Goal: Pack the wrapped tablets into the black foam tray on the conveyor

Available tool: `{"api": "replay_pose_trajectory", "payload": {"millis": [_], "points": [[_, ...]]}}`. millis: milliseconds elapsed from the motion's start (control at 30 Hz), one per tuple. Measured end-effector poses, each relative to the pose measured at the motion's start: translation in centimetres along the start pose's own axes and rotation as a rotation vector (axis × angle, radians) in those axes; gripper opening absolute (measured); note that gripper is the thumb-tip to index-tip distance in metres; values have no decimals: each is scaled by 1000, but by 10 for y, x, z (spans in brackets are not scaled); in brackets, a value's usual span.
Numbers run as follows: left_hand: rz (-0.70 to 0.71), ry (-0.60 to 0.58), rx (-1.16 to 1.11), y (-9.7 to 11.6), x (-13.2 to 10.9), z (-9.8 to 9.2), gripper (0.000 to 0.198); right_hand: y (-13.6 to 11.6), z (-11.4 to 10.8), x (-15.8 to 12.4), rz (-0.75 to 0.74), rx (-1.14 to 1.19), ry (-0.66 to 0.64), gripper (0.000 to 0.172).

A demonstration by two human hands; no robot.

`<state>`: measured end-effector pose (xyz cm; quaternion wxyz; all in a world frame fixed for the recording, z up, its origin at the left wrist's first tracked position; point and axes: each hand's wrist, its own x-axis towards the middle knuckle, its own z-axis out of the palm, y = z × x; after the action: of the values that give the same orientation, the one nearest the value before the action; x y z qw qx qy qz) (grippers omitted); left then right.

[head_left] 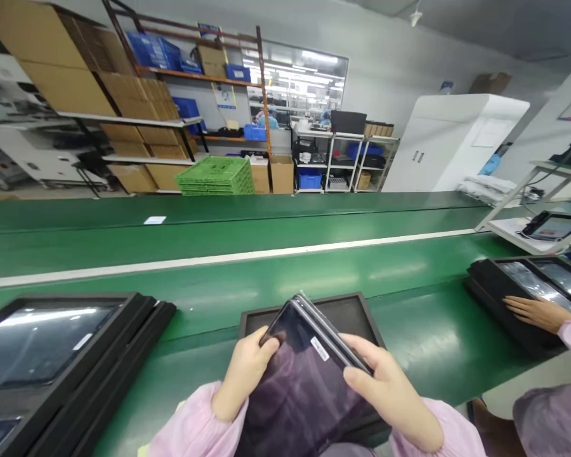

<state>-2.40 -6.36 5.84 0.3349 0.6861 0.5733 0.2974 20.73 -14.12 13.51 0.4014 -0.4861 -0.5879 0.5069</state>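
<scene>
A dark glossy tablet (304,374) with a small white sticker is held tilted up over a black foam tray (352,314) at the near edge of the green bench. My left hand (245,371) grips its left edge, thumb on the screen. My right hand (390,393) wraps its right edge, fingers closed on it. Both sleeves are pink.
A stack of black trays holding a tablet (52,362) lies at the left. At the right, a co-worker's hand (537,312) rests on another stack of trays (509,298). A green conveyor belt (247,241) runs across; shelves, cardboard boxes and green crates (214,176) stand behind.
</scene>
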Motion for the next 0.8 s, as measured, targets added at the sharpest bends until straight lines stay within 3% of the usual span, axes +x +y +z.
{"api": "replay_pose_trajectory", "payload": {"millis": [200,433,800], "points": [[-65,52,23,23,-35,-22,57,-17,4,-27,-1,44,-96,43],[-93,97,-50,24,-64,-20,74,-17,2,-42,-40,225,-239,51],[-87,106,-106,21,-80,-8,74,-22,5,-36,161,185,-178,46]]}}
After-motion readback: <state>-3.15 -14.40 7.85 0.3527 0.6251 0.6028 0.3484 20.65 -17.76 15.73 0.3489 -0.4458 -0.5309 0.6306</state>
